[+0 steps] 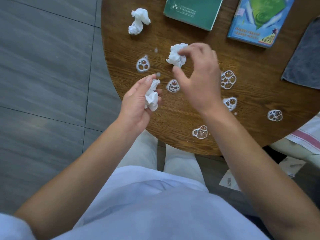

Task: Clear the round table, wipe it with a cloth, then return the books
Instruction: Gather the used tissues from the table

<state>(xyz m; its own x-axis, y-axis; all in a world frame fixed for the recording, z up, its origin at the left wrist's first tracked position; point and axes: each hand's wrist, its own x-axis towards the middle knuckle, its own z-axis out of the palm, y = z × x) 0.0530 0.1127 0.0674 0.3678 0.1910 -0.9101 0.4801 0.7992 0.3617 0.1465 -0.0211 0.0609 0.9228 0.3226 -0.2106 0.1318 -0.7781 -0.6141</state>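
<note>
The round wooden table (251, 129) carries a green book (192, 11) and a blue book (258, 21) at its far side, and a grey cloth (304, 61) at the right edge. My left hand (138, 103) holds a crumpled white tissue (152, 97) at the table's left rim. My right hand (200, 78) pinches a second crumpled tissue (176, 55) near the middle, fingers blurred. A third tissue ball (139, 20) lies loose at the far left.
Several soapy foam patches (228, 79) dot the tabletop around my hands, with small crumbs. Grey tiled floor (43, 84) spreads to the left. A striped pink and white fabric (306, 135) and papers (230, 181) lie below the table's right side.
</note>
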